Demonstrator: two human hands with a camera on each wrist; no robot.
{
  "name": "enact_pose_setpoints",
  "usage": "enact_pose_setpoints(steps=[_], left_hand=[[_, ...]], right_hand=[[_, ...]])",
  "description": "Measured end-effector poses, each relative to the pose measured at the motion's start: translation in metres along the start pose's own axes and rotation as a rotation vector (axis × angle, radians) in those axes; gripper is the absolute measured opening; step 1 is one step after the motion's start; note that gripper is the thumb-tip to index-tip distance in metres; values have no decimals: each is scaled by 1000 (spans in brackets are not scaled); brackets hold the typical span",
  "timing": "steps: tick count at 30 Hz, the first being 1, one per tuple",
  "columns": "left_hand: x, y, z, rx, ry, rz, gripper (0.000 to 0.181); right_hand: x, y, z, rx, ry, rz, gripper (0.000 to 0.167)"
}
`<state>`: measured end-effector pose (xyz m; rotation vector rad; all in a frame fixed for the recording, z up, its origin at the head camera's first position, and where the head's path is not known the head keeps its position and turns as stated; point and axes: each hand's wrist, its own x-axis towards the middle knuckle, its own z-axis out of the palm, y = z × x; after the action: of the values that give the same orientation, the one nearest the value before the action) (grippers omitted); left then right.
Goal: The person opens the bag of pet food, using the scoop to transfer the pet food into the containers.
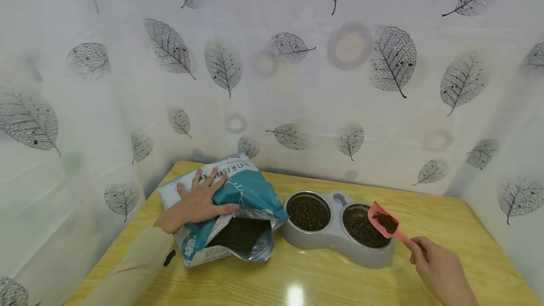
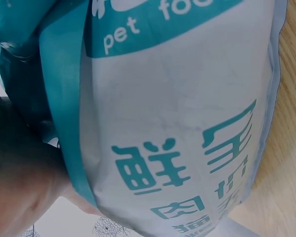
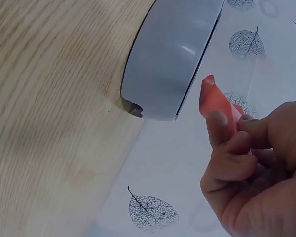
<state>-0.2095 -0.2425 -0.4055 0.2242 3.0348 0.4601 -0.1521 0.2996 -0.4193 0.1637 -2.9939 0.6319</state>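
On the left of the table lies a teal-and-white pet food bag (image 1: 255,188), its mouth facing the front and dark brown kibble (image 1: 240,234) showing inside. My left hand (image 1: 199,206) rests on top of it with fingers spread. The bag's printed side (image 2: 153,98) fills most of the left wrist view. My right hand (image 1: 442,266) grips the handle of a pink scoop (image 1: 375,211) holding some kibble. The scoop is over the right edge of a grey double pet bowl (image 1: 327,239). Kibble lies in both of its metal bowls.
The yellow wood-grain table (image 1: 331,282) ends at the back and sides against a pale leaf-printed sheet (image 1: 297,98). The bag's right edge is close against the double bowl's left side. A small black piece (image 1: 169,258) shows beside my left sleeve.
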Motion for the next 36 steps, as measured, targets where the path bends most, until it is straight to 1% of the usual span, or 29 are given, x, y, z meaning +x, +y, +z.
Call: enact_pose_setpoints(steps=[3,6,9,11,13,15,17,18,19,21,22,23,24,25,26,28,29,30,31,32,34,36], left_hand=[[0,0,0,-2,-1,0,104],[-1,0,-1,-4,2,2,104],[0,1,-1,2,9,4,104],[0,1,-2,5,10,6,104],[0,1,-2,5,10,6,104],[0,1,-1,3,10,8,104],[0,1,-1,3,11,9,104],[0,1,0,5,13,9,104],[0,1,0,7,13,8,104],[0,0,1,9,9,5,104],[0,0,1,11,7,4,104],[0,0,1,13,5,3,105],[0,-1,2,14,5,3,105],[0,-1,2,18,5,3,105],[0,-2,2,21,6,2,105],[1,-2,2,25,9,1,105],[1,-2,2,28,10,1,105],[1,-3,2,30,9,-1,105],[2,-3,1,31,8,-1,105],[2,-3,1,29,5,-1,105],[2,-3,1,27,0,1,105],[2,-3,1,24,-3,1,105]], right_hand=[[-4,-4,5,-71,101,-69,19],[-4,-8,6,-125,138,-74,17],[-6,-10,11,-199,256,-133,11],[-7,-9,16,-250,347,-191,13],[-8,-8,20,-293,447,-258,21],[-8,-7,23,-318,517,-301,34],[-8,-7,25,-324,575,-338,43],[-8,-7,26,-322,584,-336,42],[-8,-7,25,-312,575,-316,38],[-8,-9,22,-247,496,-246,26],[-8,-10,21,-193,459,-216,21],[-8,-11,20,-126,387,-161,17],[-8,-13,17,-49,298,-96,17],[-7,-16,15,54,193,-20,22],[-7,-18,13,179,82,53,27],[-5,-24,11,433,-108,173,34],[-5,-28,10,537,-209,240,37],[-5,-31,11,636,-287,269,38],[-5,-34,12,729,-353,279,37],[-5,-37,14,807,-415,263,34],[-6,-44,19,904,-515,182,33],[-6,-54,24,972,-585,98,34]])
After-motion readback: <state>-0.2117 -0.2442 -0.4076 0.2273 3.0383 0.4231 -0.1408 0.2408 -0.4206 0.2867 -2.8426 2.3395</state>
